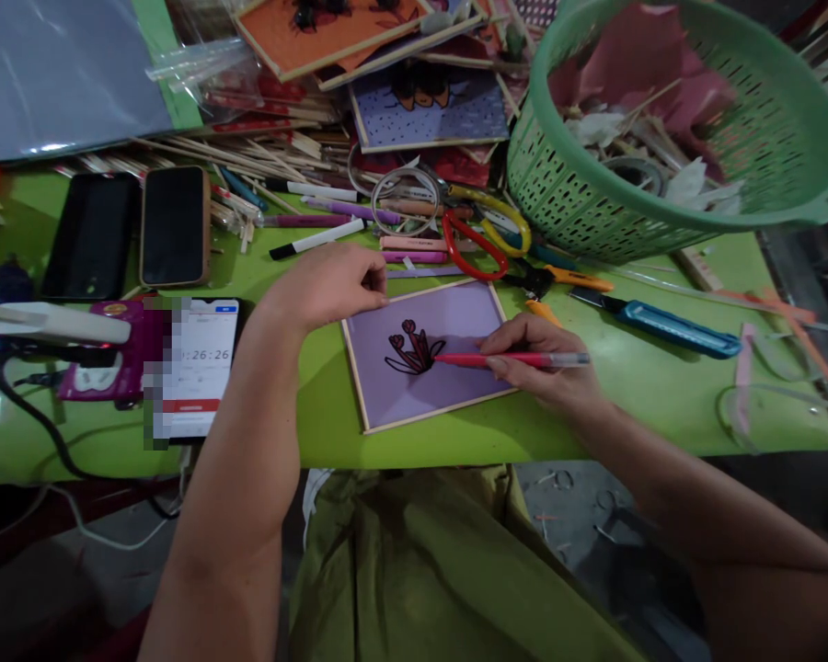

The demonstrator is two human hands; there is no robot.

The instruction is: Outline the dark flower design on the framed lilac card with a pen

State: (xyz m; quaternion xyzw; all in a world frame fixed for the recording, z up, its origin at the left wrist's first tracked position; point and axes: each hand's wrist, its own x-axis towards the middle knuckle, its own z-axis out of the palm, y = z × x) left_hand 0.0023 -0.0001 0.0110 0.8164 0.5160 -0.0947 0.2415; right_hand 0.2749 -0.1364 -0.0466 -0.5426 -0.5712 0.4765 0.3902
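A purple picture [455, 405] with a thin pale wooden frame lies slightly turned on the green table. Black-outlined flowers [414, 349] with red in them are drawn at its middle. My right hand [548, 372] is closed round a red pen [524, 359], whose tip meets the picture beside the flower leaves. At the upper left corner of the picture, my left hand [338, 285] is closed, its curled fingers on the frame's edge; some fingers are hidden. Several markers lie just beyond that hand, among them a white marker with black ends [317, 237].
Red-handled scissors [475, 246], orange-handled pliers [542, 280] and a blue cutter knife [683, 326] lie beyond and right of the picture. A green basket [593, 198] of scraps stands at the back right. Phones [175, 225], cables [41, 423] and wooden sticks [248, 161] occupy the left side.
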